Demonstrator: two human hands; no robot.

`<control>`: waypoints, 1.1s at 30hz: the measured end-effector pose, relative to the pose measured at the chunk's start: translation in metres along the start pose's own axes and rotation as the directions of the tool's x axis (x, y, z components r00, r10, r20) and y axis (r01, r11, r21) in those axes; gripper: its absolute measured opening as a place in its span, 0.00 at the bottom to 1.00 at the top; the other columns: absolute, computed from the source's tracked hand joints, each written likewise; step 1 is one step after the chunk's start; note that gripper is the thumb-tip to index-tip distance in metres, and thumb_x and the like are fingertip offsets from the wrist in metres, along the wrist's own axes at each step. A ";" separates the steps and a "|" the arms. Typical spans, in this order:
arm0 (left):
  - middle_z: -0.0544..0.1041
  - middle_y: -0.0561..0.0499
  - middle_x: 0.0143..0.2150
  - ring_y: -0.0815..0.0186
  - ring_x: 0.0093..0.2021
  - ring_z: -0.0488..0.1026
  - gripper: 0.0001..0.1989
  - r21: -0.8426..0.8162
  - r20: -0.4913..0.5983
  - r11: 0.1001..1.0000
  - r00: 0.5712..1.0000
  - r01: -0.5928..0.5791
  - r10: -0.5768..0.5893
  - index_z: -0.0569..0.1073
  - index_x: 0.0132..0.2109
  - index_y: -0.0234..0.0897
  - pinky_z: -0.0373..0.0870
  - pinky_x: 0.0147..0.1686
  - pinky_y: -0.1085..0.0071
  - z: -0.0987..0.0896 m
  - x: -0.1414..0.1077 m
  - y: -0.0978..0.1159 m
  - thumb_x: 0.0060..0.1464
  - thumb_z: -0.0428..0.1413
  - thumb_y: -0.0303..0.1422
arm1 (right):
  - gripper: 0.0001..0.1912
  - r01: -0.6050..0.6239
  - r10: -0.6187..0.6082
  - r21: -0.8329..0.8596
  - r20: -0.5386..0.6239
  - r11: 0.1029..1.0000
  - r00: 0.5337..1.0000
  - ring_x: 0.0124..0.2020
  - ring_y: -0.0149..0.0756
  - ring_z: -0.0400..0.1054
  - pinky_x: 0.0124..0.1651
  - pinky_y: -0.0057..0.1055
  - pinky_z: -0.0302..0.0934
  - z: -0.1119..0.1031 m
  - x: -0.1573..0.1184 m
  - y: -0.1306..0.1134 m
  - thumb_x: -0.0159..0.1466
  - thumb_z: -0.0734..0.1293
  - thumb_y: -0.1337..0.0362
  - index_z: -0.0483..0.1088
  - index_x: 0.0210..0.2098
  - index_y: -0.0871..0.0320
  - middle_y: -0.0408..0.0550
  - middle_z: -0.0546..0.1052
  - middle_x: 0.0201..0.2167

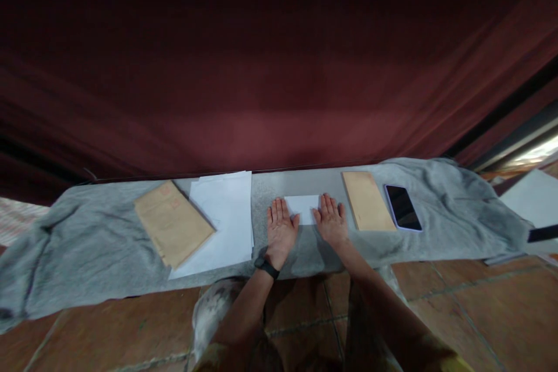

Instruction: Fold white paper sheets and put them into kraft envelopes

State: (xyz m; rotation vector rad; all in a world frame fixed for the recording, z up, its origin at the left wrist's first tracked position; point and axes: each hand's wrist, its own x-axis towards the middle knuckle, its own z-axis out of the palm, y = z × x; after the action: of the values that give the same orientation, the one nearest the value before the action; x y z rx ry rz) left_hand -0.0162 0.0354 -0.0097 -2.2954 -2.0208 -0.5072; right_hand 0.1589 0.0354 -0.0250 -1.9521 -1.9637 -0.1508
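Observation:
A small white folded paper [304,209] lies on the grey cloth [305,253] in front of me. My left hand [281,229] rests flat on its left end, fingers stretched out, with a dark watch on the wrist. On the right end lies my right hand [332,222], also flat with its fingers extended. Neither hand grips anything. To the right sits a tan envelope stack [369,201]. White sheets [229,226] are at the left, partly covered by another tan envelope [173,222].
A phone with a purple edge [403,208] lies right of the tan stack. Dark red fabric [270,87] rises behind the cloth-covered surface. Tiled floor [122,331] shows below, and a white object [532,197] stands at the far right.

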 end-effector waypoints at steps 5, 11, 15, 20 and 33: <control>0.55 0.40 0.75 0.52 0.75 0.50 0.29 -0.007 0.038 0.997 0.997 -0.072 0.072 0.57 0.72 0.33 0.48 0.72 0.48 -0.009 -0.002 -0.001 0.69 0.43 0.40 | 0.31 -0.005 0.005 -0.001 -0.020 1.000 1.000 0.70 0.54 0.56 0.70 0.59 0.44 0.002 0.000 -0.001 0.76 0.50 0.55 0.55 0.71 0.66 0.63 0.62 0.70; 0.58 0.44 0.74 0.54 0.74 0.52 0.27 -0.013 0.077 0.994 0.991 -0.108 0.109 0.61 0.71 0.37 0.48 0.72 0.47 -0.011 -0.003 -0.001 0.69 0.43 0.38 | 0.31 -0.005 0.005 -0.015 -0.002 1.000 1.000 0.70 0.54 0.56 0.70 0.58 0.42 0.003 0.000 0.000 0.75 0.50 0.56 0.56 0.71 0.67 0.63 0.61 0.70; 0.62 0.43 0.73 0.56 0.74 0.54 0.27 -0.013 0.098 0.995 0.990 -0.103 0.103 0.62 0.70 0.36 0.48 0.71 0.49 -0.015 -0.003 0.001 0.69 0.41 0.38 | 0.31 -0.007 0.007 -0.026 0.014 1.000 1.000 0.70 0.53 0.55 0.70 0.58 0.43 -0.001 0.000 -0.002 0.75 0.50 0.56 0.55 0.71 0.68 0.65 0.62 0.69; 0.63 0.41 0.71 0.55 0.73 0.56 0.27 -0.003 0.120 0.996 0.989 -0.089 0.089 0.62 0.70 0.36 0.50 0.71 0.47 -0.020 -0.002 0.005 0.68 0.41 0.37 | 0.29 -0.040 0.041 -0.019 0.047 0.999 0.998 0.71 0.50 0.55 0.70 0.56 0.43 -0.009 0.000 -0.006 0.75 0.53 0.57 0.57 0.70 0.64 0.64 0.62 0.69; 0.58 0.43 0.74 0.54 0.75 0.51 0.28 0.029 0.101 0.991 0.987 -0.128 0.124 0.59 0.72 0.34 0.47 0.72 0.47 -0.013 -0.001 0.001 0.69 0.40 0.36 | 0.30 -0.021 0.021 0.017 -0.019 1.000 1.000 0.70 0.53 0.56 0.71 0.56 0.42 0.004 0.000 -0.001 0.75 0.52 0.57 0.57 0.71 0.66 0.62 0.62 0.70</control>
State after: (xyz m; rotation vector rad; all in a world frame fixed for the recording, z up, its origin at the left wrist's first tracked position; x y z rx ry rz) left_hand -0.0182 0.0311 0.0021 -2.4535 -1.8913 -0.3539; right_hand 0.1573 0.0365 -0.0281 -1.9526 -1.9260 -0.1463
